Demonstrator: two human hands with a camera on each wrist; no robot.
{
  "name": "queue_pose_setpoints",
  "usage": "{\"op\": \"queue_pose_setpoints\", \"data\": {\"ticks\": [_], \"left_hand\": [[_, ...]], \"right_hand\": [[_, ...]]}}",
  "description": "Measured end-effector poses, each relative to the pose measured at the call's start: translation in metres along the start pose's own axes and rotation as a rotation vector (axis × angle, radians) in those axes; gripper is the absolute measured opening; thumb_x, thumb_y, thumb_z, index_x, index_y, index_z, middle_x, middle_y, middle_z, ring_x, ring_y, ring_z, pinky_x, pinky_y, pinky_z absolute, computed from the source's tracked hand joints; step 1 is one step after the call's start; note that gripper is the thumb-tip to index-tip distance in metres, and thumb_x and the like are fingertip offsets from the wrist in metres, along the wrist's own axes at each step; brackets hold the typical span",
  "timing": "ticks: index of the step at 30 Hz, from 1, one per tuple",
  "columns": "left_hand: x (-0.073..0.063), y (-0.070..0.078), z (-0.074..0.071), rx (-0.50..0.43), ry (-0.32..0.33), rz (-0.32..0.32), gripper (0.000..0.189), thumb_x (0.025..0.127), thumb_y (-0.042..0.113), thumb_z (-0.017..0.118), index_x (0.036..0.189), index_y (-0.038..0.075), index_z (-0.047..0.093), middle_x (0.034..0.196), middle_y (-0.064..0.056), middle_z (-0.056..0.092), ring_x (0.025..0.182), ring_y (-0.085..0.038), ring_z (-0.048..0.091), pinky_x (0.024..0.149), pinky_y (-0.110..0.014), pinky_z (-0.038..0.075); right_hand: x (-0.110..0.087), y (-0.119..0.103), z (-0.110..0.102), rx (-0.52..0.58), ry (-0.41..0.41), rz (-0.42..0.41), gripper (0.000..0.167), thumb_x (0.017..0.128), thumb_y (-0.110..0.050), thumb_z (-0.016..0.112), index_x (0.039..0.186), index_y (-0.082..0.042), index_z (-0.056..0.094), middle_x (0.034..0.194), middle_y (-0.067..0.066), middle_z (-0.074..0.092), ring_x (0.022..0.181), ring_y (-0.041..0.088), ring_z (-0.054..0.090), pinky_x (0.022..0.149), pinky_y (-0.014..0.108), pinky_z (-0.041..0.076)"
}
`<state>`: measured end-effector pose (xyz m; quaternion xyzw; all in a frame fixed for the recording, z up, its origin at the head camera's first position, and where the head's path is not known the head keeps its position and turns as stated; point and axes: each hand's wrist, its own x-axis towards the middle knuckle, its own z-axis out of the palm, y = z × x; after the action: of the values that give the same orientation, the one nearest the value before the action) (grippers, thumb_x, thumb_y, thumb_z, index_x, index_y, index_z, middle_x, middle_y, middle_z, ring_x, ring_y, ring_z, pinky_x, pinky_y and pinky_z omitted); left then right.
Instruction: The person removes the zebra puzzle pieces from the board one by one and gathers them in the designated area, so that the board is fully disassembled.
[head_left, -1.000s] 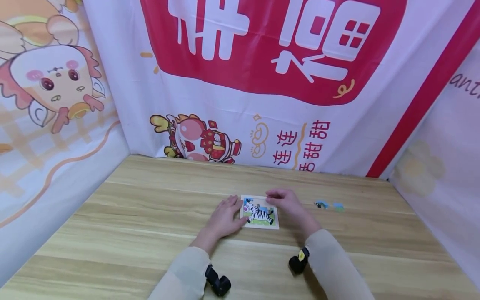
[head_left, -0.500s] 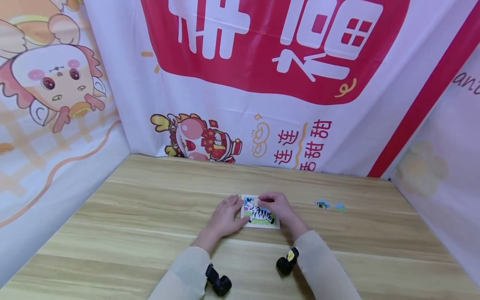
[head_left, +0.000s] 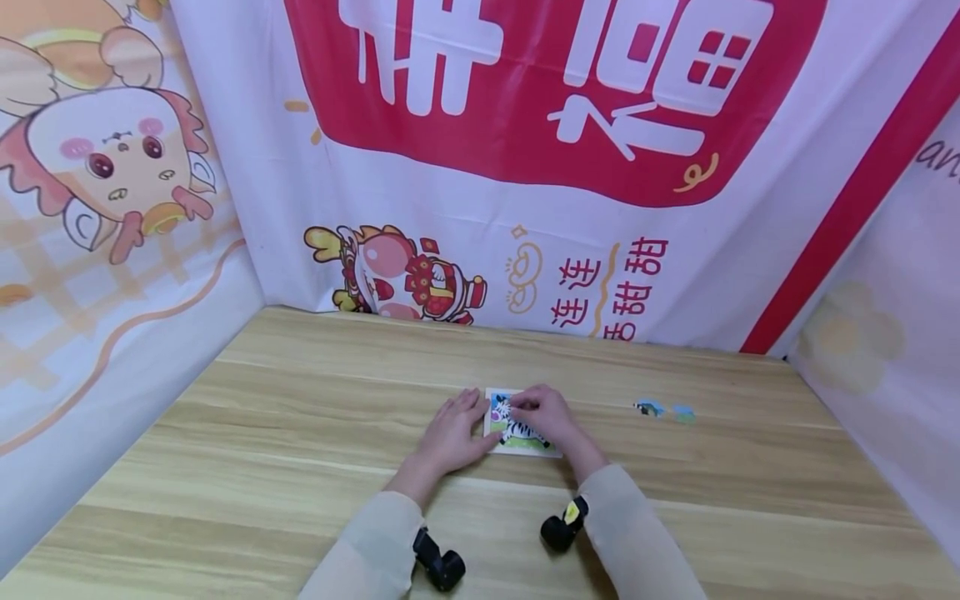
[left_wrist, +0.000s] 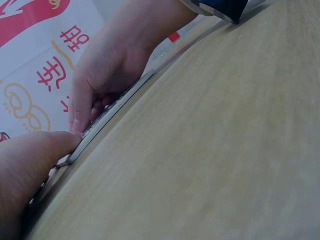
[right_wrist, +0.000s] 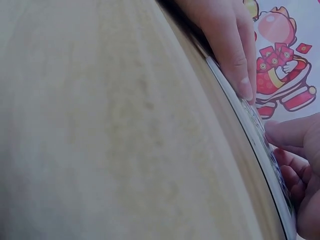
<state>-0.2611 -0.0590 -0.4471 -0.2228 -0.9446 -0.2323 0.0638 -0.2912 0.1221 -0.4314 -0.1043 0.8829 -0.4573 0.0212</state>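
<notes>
A small zebra puzzle in a pale tray lies flat on the wooden table. My left hand rests along its left side, fingers extended, with the thumb on the tray's near left edge. Over the upper middle of the puzzle, my right hand bends its thumb and fingers into a pinch close to the surface; the puzzle piece between them is mostly hidden. In the right wrist view the right thumb reaches across the puzzle face, with the other fingers curled beneath it.
Two loose puzzle pieces lie to the right: a dark-and-blue one and a blue-green one. A printed cloth hangs behind the table, and others stand at both sides. Each sleeve carries a black wrist camera.
My right hand has moved left from the puzzle's upper right corner to over its upper middle, covering more of the zebra. My left hand has stayed on the left edge.
</notes>
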Motion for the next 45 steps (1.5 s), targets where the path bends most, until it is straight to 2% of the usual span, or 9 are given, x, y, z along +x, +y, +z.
{"op": "queue_pose_setpoints", "data": {"ticks": [13, 28, 31, 38, 45], "left_hand": [[0.0, 0.0, 0.0, -0.001, 0.002, 0.007, 0.063, 0.08, 0.049, 0.05, 0.126, 0.005, 0.044, 0.134, -0.015, 0.031, 0.125, -0.026, 0.022, 0.1, -0.043, 0.016], [0.001, 0.0, -0.001, 0.015, 0.007, 0.008, 0.063, 0.08, 0.049, 0.05, 0.126, 0.006, 0.045, 0.134, -0.015, 0.032, 0.125, -0.025, 0.022, 0.101, -0.042, 0.015], [0.001, 0.0, -0.001, 0.011, 0.008, 0.009, 0.063, 0.08, 0.049, 0.051, 0.125, 0.006, 0.045, 0.134, -0.015, 0.032, 0.125, -0.025, 0.022, 0.1, -0.042, 0.015], [0.001, 0.0, -0.001, 0.008, 0.006, 0.009, 0.063, 0.08, 0.048, 0.051, 0.125, 0.006, 0.045, 0.134, -0.015, 0.032, 0.125, -0.025, 0.022, 0.1, -0.042, 0.015], [0.001, 0.0, -0.001, 0.003, 0.006, 0.006, 0.062, 0.08, 0.048, 0.051, 0.126, 0.006, 0.044, 0.134, -0.015, 0.031, 0.125, -0.026, 0.022, 0.101, -0.042, 0.014]], "right_hand": [[0.002, -0.007, 0.009, -0.086, 0.043, 0.027, 0.011, 0.074, -0.01, 0.066, 0.085, -0.01, 0.064, 0.087, 0.004, 0.051, 0.082, 0.019, 0.048, 0.075, 0.035, 0.041], [0.004, -0.008, 0.014, -0.016, 0.093, 0.067, 0.008, 0.074, -0.007, 0.066, 0.078, -0.011, 0.06, 0.075, 0.0, 0.055, 0.072, 0.016, 0.049, 0.07, 0.03, 0.042], [0.005, -0.007, 0.015, -0.007, 0.107, 0.066, 0.012, 0.073, -0.006, 0.066, 0.082, -0.01, 0.059, 0.075, 0.0, 0.055, 0.072, 0.015, 0.05, 0.07, 0.031, 0.042], [0.007, -0.006, 0.015, -0.006, 0.089, 0.087, 0.036, 0.074, -0.007, 0.066, 0.109, -0.008, 0.057, 0.078, -0.002, 0.056, 0.075, 0.014, 0.051, 0.076, 0.03, 0.043], [0.006, -0.008, 0.014, -0.026, 0.064, 0.111, 0.035, 0.075, -0.009, 0.065, 0.11, -0.009, 0.059, 0.078, -0.001, 0.056, 0.077, 0.014, 0.051, 0.077, 0.03, 0.043]]}}
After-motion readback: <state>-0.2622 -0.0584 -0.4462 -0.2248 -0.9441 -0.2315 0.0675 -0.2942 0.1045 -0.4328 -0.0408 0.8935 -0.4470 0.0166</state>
